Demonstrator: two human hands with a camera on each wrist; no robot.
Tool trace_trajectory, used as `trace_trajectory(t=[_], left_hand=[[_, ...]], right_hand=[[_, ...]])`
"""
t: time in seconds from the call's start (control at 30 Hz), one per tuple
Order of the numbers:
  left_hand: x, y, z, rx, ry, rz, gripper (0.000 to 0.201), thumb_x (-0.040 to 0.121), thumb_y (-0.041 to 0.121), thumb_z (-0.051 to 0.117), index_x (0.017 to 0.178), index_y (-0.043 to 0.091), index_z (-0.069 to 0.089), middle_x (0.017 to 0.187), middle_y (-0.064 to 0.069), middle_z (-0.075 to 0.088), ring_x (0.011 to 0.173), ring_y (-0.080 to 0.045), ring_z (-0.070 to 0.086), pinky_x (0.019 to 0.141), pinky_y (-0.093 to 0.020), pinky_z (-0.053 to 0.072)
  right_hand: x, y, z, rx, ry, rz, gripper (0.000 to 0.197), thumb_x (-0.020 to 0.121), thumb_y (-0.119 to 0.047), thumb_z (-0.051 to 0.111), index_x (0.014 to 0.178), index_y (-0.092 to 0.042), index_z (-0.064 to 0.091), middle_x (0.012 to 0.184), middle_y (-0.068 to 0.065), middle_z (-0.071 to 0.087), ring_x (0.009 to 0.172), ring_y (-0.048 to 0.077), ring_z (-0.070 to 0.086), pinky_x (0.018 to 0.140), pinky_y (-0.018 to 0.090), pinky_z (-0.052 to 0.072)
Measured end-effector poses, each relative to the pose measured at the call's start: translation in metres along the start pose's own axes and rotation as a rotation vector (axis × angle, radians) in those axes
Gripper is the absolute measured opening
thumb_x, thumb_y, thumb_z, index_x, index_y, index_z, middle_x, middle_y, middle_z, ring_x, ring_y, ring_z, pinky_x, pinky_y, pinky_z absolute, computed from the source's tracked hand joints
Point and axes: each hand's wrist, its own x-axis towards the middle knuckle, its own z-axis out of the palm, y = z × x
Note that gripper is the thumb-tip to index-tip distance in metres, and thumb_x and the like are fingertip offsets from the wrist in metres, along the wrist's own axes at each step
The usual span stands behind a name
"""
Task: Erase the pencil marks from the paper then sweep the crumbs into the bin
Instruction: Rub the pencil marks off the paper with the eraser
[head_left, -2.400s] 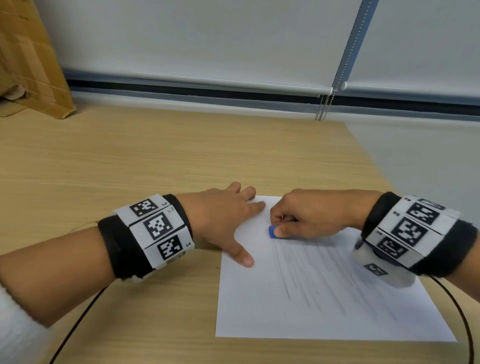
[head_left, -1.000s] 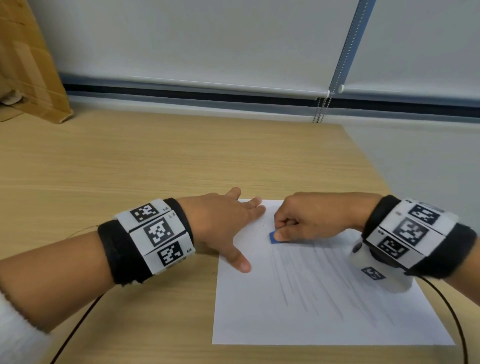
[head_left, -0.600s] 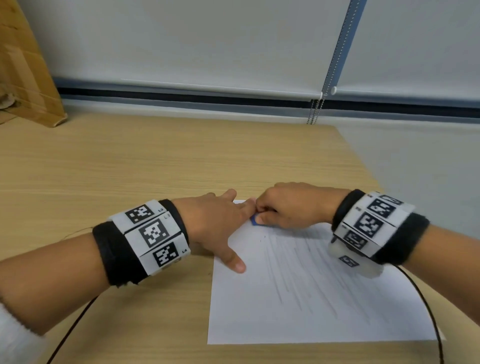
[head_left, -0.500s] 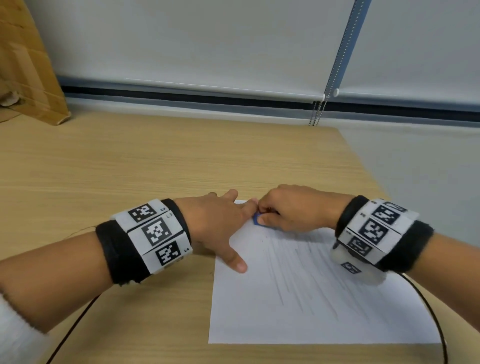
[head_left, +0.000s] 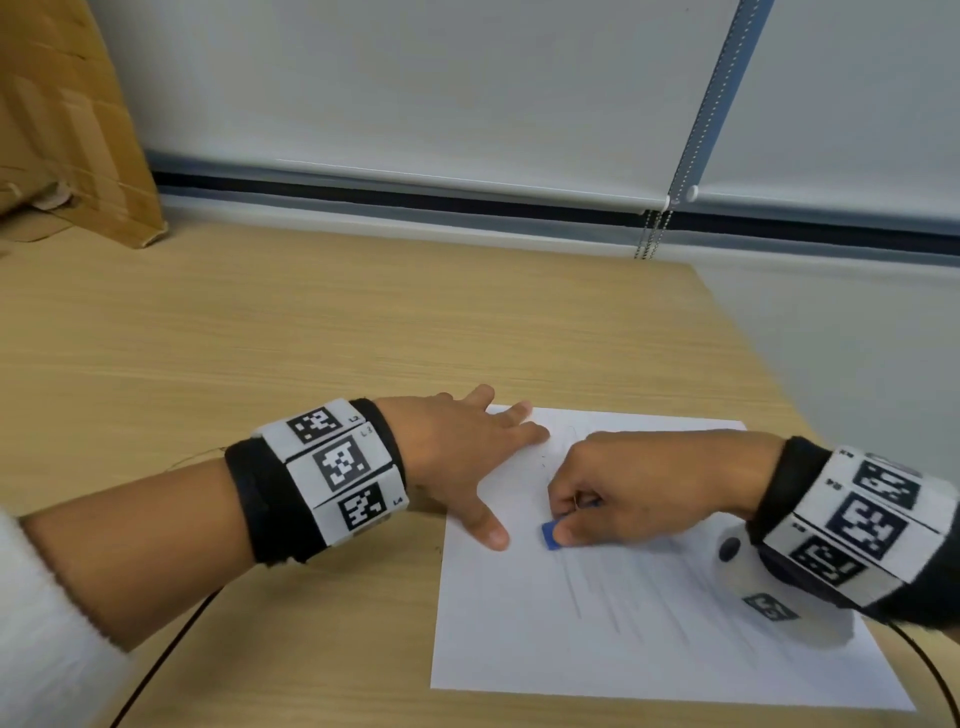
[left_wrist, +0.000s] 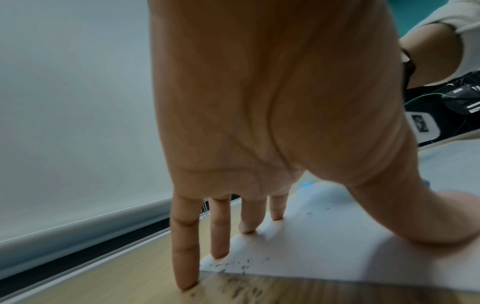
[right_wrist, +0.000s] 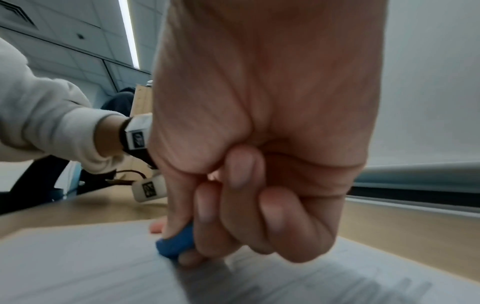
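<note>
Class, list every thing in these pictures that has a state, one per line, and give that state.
paper: flat on the table, pencil marks still on it
eraser: pinched, pressed on the paper
right hand: fingers curled round the eraser
left hand: spread flat, holding the paper's corner down
crumbs: loose at the paper's edge
roller blinds: drawn down

Cardboard (head_left: 67, 130) at the wooden table's (head_left: 260, 338) far-left corner.

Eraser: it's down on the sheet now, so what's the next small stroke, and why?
Probably rub the blue eraser toward the near edge of the paper. The right hand pinches it at the top of the remaining pencil marks, and the left hand pins the sheet flat.
</note>
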Motion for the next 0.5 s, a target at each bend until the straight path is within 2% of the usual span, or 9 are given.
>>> trace_trajectory(t=[0.13,0.17,0.27,0.33,0.43,0.5], left_hand=[[0.002,-0.002,0.002,-0.011,0.010,0.007,0.108,0.076,0.065,0.068,0.154,0.038,-0.003,0.163,0.009,-0.009,0.144,-0.024,0.006,0.108,-0.045,0.027],[0.002,-0.002,0.002,-0.012,0.007,0.005,0.108,0.076,0.065,0.067,0.154,0.038,-0.003,0.163,0.010,-0.009,0.144,-0.024,0.005,0.108,-0.045,0.026],[0.002,-0.001,0.001,-0.004,-0.006,-0.006,0.110,0.076,0.065,0.067,0.154,0.035,-0.005,0.162,0.011,-0.012,0.146,-0.024,0.002,0.111,-0.044,0.023],[0.001,-0.001,0.001,-0.006,-0.004,-0.007,0.110,0.076,0.065,0.067,0.154,0.035,-0.005,0.162,0.011,-0.012,0.145,-0.024,0.003,0.110,-0.044,0.025],[0.003,-0.003,0.002,-0.010,-0.005,0.003,0.110,0.075,0.066,0.067,0.154,0.036,-0.004,0.162,0.011,-0.011,0.144,-0.023,0.005,0.107,-0.045,0.027],[0.003,-0.004,0.003,-0.009,-0.004,0.001,0.110,0.074,0.067,0.067,0.154,0.037,-0.003,0.162,0.012,-0.010,0.144,-0.024,0.007,0.106,-0.046,0.029]], right_hand=[[0.010,0.013,-0.004,-0.028,0.173,0.088,0.037,0.095,-0.040,0.050,0.066,-0.017,0.050,0.057,-0.003,0.049,0.051,0.014,0.039,0.053,0.028,0.034],[0.009,0.014,-0.001,-0.014,0.178,0.079,0.036,0.096,-0.038,0.050,0.067,-0.016,0.050,0.058,-0.003,0.049,0.052,0.014,0.039,0.053,0.028,0.034],[-0.003,0.004,0.006,0.046,0.025,0.010,0.034,0.094,-0.037,0.052,0.070,-0.013,0.053,0.059,-0.002,0.047,0.052,0.013,0.037,0.052,0.024,0.033],[-0.004,0.000,0.003,0.039,-0.001,-0.003,0.038,0.094,-0.040,0.053,0.069,-0.011,0.054,0.058,-0.002,0.046,0.052,0.013,0.037,0.051,0.022,0.032],[0.006,0.010,-0.003,-0.038,0.153,0.072,0.043,0.095,-0.044,0.049,0.066,-0.012,0.051,0.057,-0.001,0.048,0.051,0.015,0.038,0.052,0.028,0.033],[0.005,0.012,0.001,-0.040,0.191,0.082,0.041,0.096,-0.042,0.048,0.067,-0.013,0.050,0.058,0.000,0.050,0.051,0.015,0.039,0.053,0.030,0.034]])
